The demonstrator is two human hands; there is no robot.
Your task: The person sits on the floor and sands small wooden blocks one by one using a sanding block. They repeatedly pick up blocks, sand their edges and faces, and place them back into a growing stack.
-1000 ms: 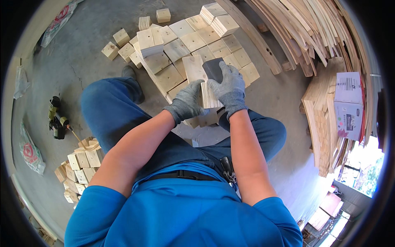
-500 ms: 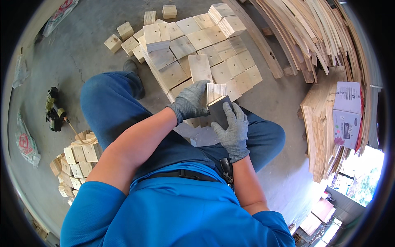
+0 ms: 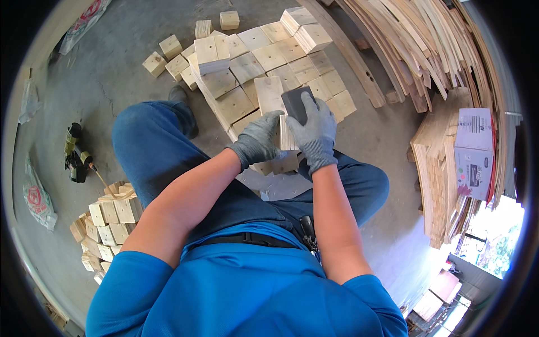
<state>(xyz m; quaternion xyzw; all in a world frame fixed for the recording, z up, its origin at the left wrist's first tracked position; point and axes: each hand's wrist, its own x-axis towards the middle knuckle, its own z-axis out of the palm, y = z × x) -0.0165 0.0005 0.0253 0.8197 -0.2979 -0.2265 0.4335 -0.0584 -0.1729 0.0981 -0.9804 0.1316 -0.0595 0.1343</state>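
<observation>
Over concrete floor (image 3: 112,73), left hand (image 3: 259,139) grips wood block (image 3: 272,104); right hand (image 3: 314,128) clamps sanding block (image 3: 295,103).

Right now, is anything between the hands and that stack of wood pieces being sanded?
Nothing visible. The left hand grips the stack of wood pieces directly; the right hand presses a dark sanding block on top.

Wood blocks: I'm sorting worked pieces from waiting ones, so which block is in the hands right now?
The upright wood block gripped by the left hand, while the right hand presses a dark sanding block on it; the others lie untouched on the floor.
</observation>
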